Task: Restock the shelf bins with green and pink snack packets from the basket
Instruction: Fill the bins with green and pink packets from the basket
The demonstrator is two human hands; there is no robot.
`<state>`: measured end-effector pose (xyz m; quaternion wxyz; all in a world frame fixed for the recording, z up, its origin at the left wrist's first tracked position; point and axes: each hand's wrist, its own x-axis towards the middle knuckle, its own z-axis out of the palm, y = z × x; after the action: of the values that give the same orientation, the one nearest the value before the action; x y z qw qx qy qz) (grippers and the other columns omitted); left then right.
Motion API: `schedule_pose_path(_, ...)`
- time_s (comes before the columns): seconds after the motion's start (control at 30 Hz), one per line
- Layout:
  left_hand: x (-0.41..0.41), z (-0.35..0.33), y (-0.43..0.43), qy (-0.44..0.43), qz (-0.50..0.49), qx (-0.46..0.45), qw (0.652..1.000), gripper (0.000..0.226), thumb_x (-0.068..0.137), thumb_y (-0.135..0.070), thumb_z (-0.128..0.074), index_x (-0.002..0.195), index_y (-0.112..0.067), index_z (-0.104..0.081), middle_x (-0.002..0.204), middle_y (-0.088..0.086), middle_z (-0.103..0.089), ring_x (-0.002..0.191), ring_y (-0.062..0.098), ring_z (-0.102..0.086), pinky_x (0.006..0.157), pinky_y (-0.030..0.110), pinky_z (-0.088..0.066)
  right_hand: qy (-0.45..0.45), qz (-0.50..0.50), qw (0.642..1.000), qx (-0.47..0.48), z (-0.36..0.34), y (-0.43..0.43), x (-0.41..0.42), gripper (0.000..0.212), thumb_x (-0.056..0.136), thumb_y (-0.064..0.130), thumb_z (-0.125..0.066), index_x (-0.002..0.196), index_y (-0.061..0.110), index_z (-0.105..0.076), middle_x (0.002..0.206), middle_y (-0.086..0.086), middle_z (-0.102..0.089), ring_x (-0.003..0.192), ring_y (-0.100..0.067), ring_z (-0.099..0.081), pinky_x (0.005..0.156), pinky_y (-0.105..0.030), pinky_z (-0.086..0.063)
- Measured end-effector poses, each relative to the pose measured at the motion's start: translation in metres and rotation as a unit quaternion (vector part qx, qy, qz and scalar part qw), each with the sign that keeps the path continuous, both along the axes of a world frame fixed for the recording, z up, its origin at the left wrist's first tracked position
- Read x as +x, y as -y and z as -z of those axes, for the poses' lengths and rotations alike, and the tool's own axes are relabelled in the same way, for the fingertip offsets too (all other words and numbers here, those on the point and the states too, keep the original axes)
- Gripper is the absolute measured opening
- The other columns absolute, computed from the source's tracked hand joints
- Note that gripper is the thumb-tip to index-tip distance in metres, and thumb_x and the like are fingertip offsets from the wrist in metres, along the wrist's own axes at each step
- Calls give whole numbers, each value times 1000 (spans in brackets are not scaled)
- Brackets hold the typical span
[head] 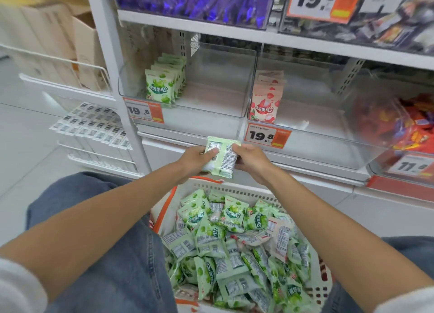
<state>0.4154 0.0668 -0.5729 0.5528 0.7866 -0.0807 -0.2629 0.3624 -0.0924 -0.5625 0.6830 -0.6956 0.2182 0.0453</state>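
pale tiled floor point(25, 153) is gleaming softly | white shelf post point(110, 54) is rising left of centre | cardboard boxes point(47, 38) are sitting in white wire rack point(61, 89), far left

This is a retail shop aisle: white metal shelving point(234, 34) carries clear plastic bins point(211, 107) of packaged snacks point(162, 87), each fronted by an orange-and-white price tag point(267, 137) reading 19.8, with a shopping basket point(234, 190) of packets below.
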Motion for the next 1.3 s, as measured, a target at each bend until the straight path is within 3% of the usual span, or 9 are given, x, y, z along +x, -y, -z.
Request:
schedule_pose_path(0.1,18,-32,-13,-76,-94,-47,992,20,97,-33,-59,91,-14,-63,75,1,-61,56,8,-54,45,14,-48,47,-18,998,26,-27,-14,8,33,98,5,-44,130,2,-55,112,-15,-67,81,-24,-68,69,-29,-59)
schedule_pose_path(0.2,38,-74,-32,-222,-44,-62,972,17,100,-25,-52,98,-10,-59,81,8,-65,47,6,-55,44,12,-48,146,-98,963,-202,-47,-24,14,63,88,-3,-56,144,23,-43,123,0,-48,99,-19,-61,69,-25,-53)
schedule_pose_path(0.33,57,-121,-54,-292,-8,-76,953,47,101,-44,-43,107,1,-53,102,29,-64,62,24,-70,60,26,-59,261,-70,887,-376,-61,-32,41,14,88,22,-71,98,13,-73,96,0,-55,91,-11,-51,77,-25,-41)
schedule_pose_path(0.47,83,-140,-61,-140,-4,-37,989,72,93,-71,-26,119,-11,-55,125,15,-53,107,27,-63,79,35,-57,223,-7,942,-252,-82,-38,72,36,92,24,-66,58,19,-53,52,10,-39,49,0,-30,51,-25,-24)
schedule_pose_path(0.63,110,-137,-50,166,-61,55,983,47,99,-46,-48,132,-13,-59,128,3,-60,104,17,-57,87,31,-45,215,-11,956,-200,-95,-49,111,30,92,19,-66,64,11,-57,56,5,-41,43,1,-31,46,-17,-26)
schedule_pose_path(0.77,141,-128,-55,134,-115,-41,983,34,95,-22,-63,123,-4,-60,75,3,-57,53,7,-45,47,14,-41,190,-34,972,-133,-94,-58,146,18,87,8,-70,101,1,-61,78,-2,-63,58,-2,-55,52,-14,-43)
schedule_pose_path(0.9,168,-118,-70,73,-128,-63,987,50,95,-14,-63,137,2,-41,99,15,-60,65,16,-60,54,21,-57,155,-56,976,-145,-88,-60,180,38,74,-5,-76,101,14,-57,97,-12,-66,79,-20,-61,68,-33,-51)
schedule_pose_path(1.07,195,-112,-93,310,-83,166,932,74,93,-12,-62,154,-13,-20,150,14,-39,109,33,-63,81,37,-57,200,-85,894,-393,-95,-59,217,37,77,6,-70,113,15,-63,89,-3,-63,76,-17,-57,61,-23,-41)
schedule_pose_path(1.3,213,-95,-92,271,25,221,937,44,90,-13,-68,132,-13,-57,103,13,-69,81,25,-68,85,41,-56,167,-186,892,-375,-84,-89,252,40,74,6,-77,110,13,-60,86,-11,-64,73,-21,-59,60,-33,-49)
